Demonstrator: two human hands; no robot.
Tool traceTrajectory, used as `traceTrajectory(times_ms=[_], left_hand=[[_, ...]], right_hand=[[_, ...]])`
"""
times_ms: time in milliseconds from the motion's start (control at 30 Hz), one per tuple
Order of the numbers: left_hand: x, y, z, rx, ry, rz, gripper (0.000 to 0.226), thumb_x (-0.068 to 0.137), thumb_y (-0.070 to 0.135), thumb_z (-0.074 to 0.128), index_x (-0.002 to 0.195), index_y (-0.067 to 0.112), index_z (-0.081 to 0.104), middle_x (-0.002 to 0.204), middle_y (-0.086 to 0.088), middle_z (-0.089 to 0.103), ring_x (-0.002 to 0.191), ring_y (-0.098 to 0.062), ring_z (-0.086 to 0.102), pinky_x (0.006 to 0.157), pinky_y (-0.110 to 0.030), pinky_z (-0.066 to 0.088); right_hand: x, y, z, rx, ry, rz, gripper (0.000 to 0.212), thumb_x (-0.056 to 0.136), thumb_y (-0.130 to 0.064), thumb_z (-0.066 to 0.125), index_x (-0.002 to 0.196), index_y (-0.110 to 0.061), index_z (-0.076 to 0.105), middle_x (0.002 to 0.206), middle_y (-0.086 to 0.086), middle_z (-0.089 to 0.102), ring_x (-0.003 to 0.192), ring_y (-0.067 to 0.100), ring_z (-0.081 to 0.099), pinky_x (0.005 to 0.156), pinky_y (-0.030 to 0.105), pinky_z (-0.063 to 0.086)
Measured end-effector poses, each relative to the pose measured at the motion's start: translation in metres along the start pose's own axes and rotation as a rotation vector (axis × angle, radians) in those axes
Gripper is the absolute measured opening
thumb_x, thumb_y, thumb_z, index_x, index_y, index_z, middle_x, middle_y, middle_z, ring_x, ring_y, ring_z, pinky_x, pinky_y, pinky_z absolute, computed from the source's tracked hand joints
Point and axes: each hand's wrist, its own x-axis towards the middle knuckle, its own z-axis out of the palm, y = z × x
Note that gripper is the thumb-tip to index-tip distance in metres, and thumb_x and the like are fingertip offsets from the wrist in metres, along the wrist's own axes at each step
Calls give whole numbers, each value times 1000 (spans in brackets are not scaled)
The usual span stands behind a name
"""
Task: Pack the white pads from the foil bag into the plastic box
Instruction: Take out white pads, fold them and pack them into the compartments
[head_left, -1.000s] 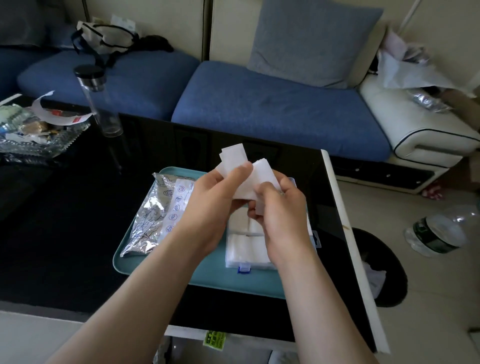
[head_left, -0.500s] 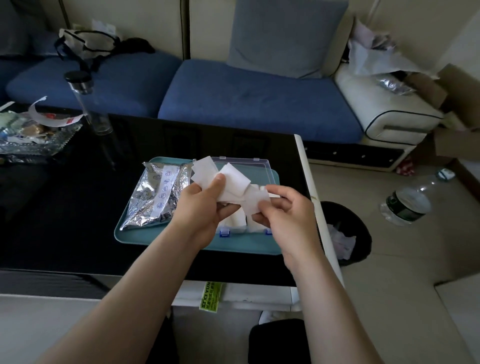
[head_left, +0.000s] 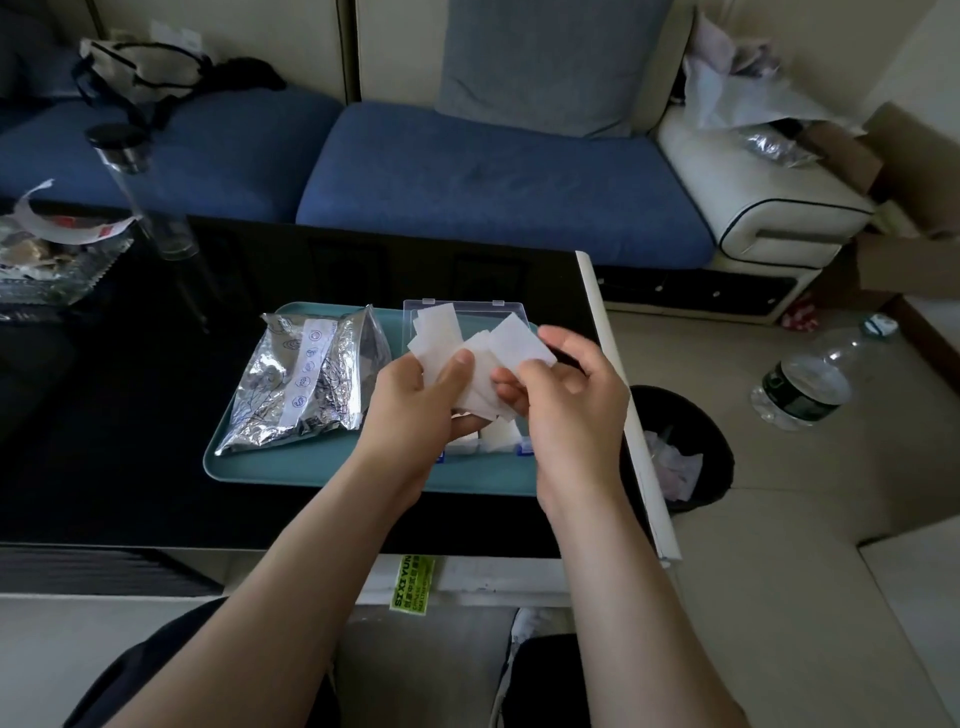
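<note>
The white pads (head_left: 483, 364) look very light, thin and soft, so I think they bend and slide on each other easily, and a loose grip may let some of them fall. It seems better to take them at the lower edges, where they overlap, and to press the whole bunch together (a pinch on one corner would hold only one pad). At this moment a small fan of pads stands between the two hands, above the near part of the plastic box (head_left: 514, 309). The left hand (head_left: 415, 405) holds the bunch from the left side, with the thumb pressed on the front of the pads and the fingers curled behind them. The right hand (head_left: 566, 405) pinches the right side of the bunch between thumb and fingers. The upper corners of the pads stick out freely above both hands. The box lies open on the right part of a green tray (head_left: 322, 462), and some white pads are already inside it, just under the hands. The foil bag (head_left: 306, 379) lies crumpled on the left part of the tray, beside the left hand but not touching it. The tray sits on a dark table (head_left: 130, 441).
</note>
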Motion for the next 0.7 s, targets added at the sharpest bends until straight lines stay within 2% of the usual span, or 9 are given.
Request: traceTrajectory(times_ms=[67,133,233,300,400,567,633,700], left_hand=[[6,0,-1,39,-15,24,24,108,19,58,121,-1,63,112,-19,76,97,-30,78,82,-44,65],[11,2,-2,83,-15,55,22,108,18,56,118,-1,63,109,-19,76,94,-30,79,79,-42,65],[17,6,-3,141,-20,104,15,108,15,57,115,5,64,104,-13,77,89,-23,79,71,-34,64],[21,8,-4,158,-21,112,9,106,16,60,110,9,65,101,-11,77,86,-21,79,67,-30,63],[25,10,-7,182,-28,106,16,104,16,65,115,5,66,101,-10,79,87,-21,79,65,-28,63],[32,12,-16,169,-25,84,15,101,16,68,112,7,71,94,-6,81,85,-24,80,66,-28,62],[35,13,-18,177,-36,80,15,101,18,69,112,8,72,94,-6,81,85,-23,80,66,-29,63],[38,13,-19,197,-54,78,14,103,19,67,111,10,72,94,-5,81,86,-22,80,67,-31,64]], right_hand=[[7,5,2,-134,-26,-64,37,93,2,59,121,-19,74,88,13,78,76,23,79,65,27,61],[14,13,3,-361,-49,-193,30,94,-6,61,114,-20,78,90,6,78,78,19,78,61,24,59],[23,21,3,-595,-41,-338,17,98,-14,65,103,-17,81,86,-5,77,76,7,73,60,9,50],[28,24,3,-675,-33,-372,15,99,-19,68,97,-16,82,83,-8,76,74,2,70,59,6,45],[34,24,5,-651,-71,-303,14,100,-21,70,102,-16,83,83,-10,76,75,0,71,60,6,47],[44,19,12,-422,-238,8,25,100,-24,73,124,-27,72,84,-7,78,78,2,75,63,12,53],[46,17,13,-378,-290,60,21,100,-23,73,119,-31,70,80,-9,78,76,2,76,60,10,52],[47,15,12,-350,-319,85,17,100,-23,73,106,-37,68,73,-15,76,72,-1,74,56,8,50]])
